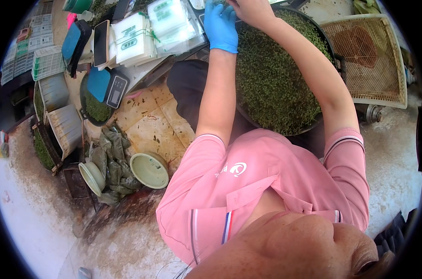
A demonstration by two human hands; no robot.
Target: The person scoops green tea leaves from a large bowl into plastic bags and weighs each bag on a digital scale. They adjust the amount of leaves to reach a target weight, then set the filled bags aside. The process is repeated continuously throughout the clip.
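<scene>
My left hand, in a blue glove, is at the top edge with its fingers curled. Close beside it my bare right hand bends inward, its fingers pinched together. The frame's edge cuts off the fingertips, so what they hold cannot be made out. Below my right forearm lies a large round dark pan heaped with small green leafy pellets that look like rolled tea. Stacks of clear and white plastic pouches with green print lie left of my gloved hand, some bound with a green tie.
A phone and a digital scale with a blue top are at the left. Beyond are white plastic baskets, a smaller pan of green pellets and pale bowls. A woven tray stands right of the large pan.
</scene>
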